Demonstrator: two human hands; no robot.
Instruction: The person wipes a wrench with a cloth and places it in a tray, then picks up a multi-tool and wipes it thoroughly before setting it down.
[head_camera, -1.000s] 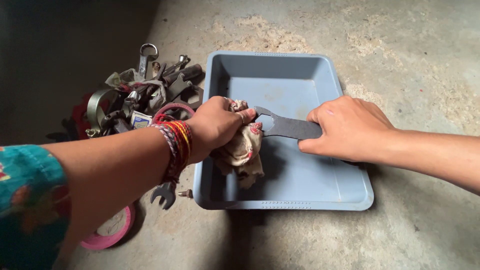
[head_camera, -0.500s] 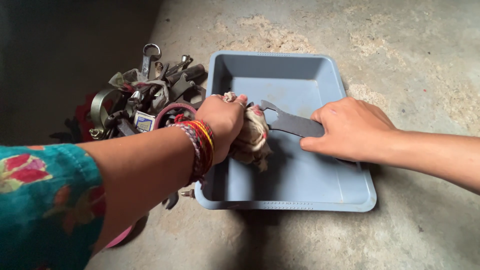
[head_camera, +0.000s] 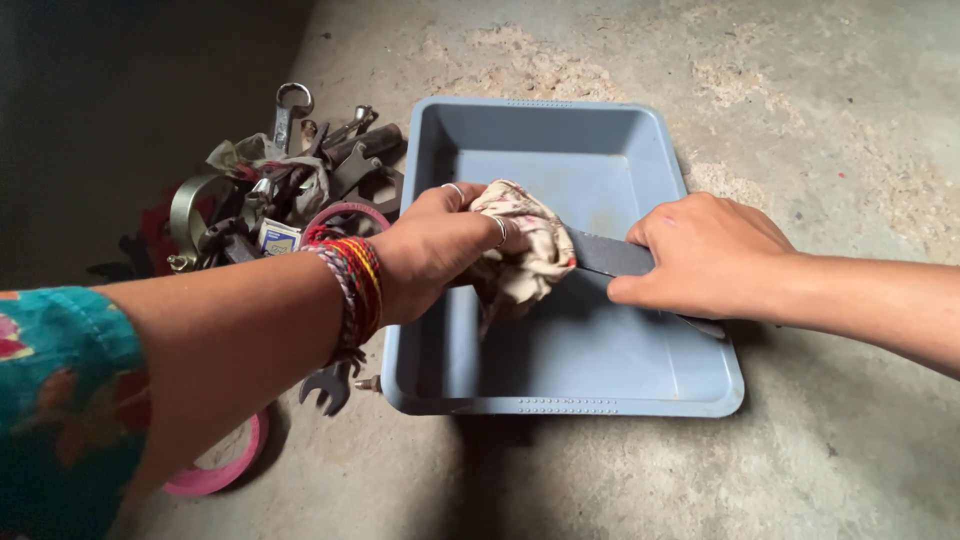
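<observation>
Left hand (head_camera: 435, 250) shut tight on a crumpled cloth (head_camera: 520, 255), pressed over one end of a flat grey wrench (head_camera: 612, 257). Right hand (head_camera: 705, 255) clamped on the other end of that wrench. Both held just above a blue plastic tray (head_camera: 560, 400) on the concrete floor (head_camera: 820, 120). Beside the tray, a heap of metal tools (head_camera: 290, 180) and a pink tape roll (head_camera: 220, 460).

1 tray (head_camera: 560, 405) – 1 rag (head_camera: 525, 250) – 1 wrench (head_camera: 610, 257)
</observation>
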